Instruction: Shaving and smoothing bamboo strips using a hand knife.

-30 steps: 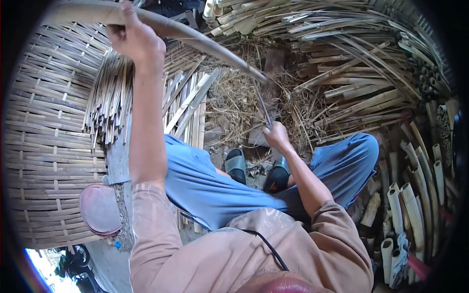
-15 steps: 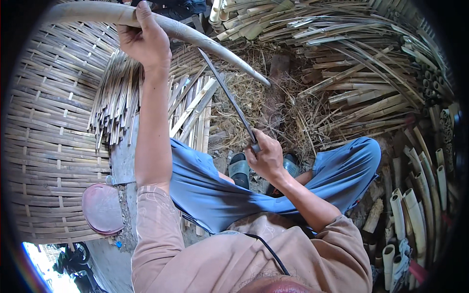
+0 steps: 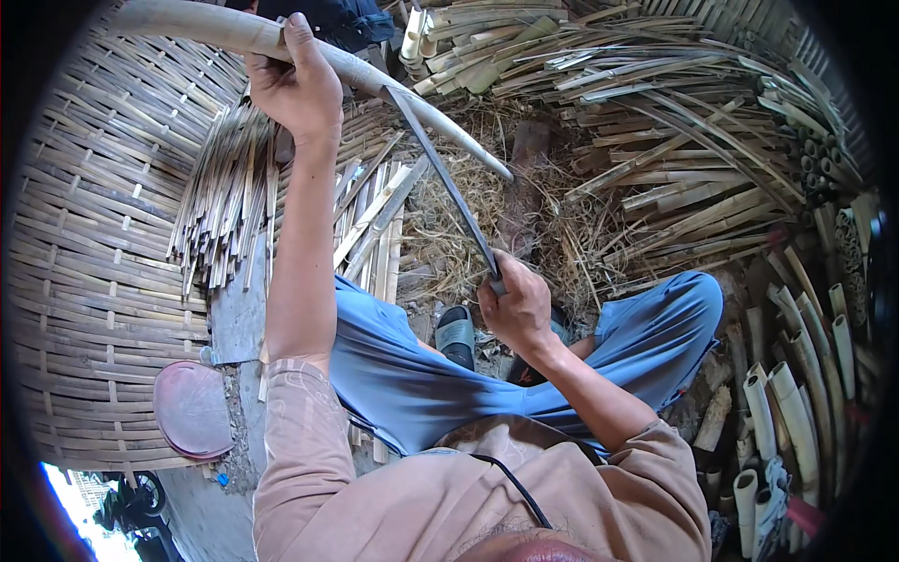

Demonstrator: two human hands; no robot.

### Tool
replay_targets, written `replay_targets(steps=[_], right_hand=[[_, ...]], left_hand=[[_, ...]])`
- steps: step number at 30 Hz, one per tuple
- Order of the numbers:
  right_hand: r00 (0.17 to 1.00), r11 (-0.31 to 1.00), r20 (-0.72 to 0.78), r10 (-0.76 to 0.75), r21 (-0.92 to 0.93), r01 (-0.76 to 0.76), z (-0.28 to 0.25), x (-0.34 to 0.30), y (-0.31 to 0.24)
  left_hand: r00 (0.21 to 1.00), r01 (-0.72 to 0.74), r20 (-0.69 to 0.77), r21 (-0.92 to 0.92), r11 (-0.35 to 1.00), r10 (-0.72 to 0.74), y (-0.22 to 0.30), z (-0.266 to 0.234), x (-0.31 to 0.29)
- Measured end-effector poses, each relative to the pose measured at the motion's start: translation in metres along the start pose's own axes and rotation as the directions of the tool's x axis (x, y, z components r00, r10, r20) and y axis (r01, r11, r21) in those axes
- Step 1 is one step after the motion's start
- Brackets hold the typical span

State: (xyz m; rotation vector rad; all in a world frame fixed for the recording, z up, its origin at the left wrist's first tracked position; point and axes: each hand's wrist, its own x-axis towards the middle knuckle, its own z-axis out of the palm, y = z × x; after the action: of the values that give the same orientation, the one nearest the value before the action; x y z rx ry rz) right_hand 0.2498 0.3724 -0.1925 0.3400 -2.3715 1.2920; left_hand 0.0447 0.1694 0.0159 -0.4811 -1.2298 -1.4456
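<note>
A long, pale bamboo pole slants from the upper left down toward the middle. My left hand is wrapped around it, thumb on top. The pole's far end comes down to a dark log among the shavings. In front of my body, my right hand is closed round the short handle of a long, narrow knife. Its blade points up and to the left. The blade's tip overlaps the pole's lower side, right of my left hand; whether they touch I cannot tell.
A woven bamboo panel rises along the left, beside a bundle of thin strips. Split bamboo is heaped at the right, with cut tubes nearer me. Shavings cover the floor around the log. A pinkish oval pad lies at the left.
My left hand and the pole have shifted slightly right and down in view. The knife's tip now overlaps the pole's lower side, where before it was just beneath it.
</note>
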Motion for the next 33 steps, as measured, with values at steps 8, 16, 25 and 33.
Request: replay_targets(steps=[8,16,25,33], right_hand=[[0.965,0.973,0.19,0.178,0.115,-0.202,-0.022,0.058,-0.001],[0.647,0.732,0.347,0.679,-0.396,-0.555,-0.004,0.062,0.134],[0.811,0.903,0.532,0.243,0.181,-0.389,0.03,0.054,0.049],[0.636,0.897,0.674,0.375,-0.091,-0.432,-0.029,-0.009,0.054]], left_hand=[[0.989,0.004,0.145,0.017,1.0,-0.006,0.004,0.0,-0.002],[0.914,0.29,0.323,-0.095,0.952,-0.246,-0.009,-0.035,0.011],[0.789,0.59,0.289,-0.112,0.8,-0.542,-0.026,-0.047,0.024],[0.819,0.56,0.194,-0.07,0.826,-0.539,-0.028,-0.079,0.044]])
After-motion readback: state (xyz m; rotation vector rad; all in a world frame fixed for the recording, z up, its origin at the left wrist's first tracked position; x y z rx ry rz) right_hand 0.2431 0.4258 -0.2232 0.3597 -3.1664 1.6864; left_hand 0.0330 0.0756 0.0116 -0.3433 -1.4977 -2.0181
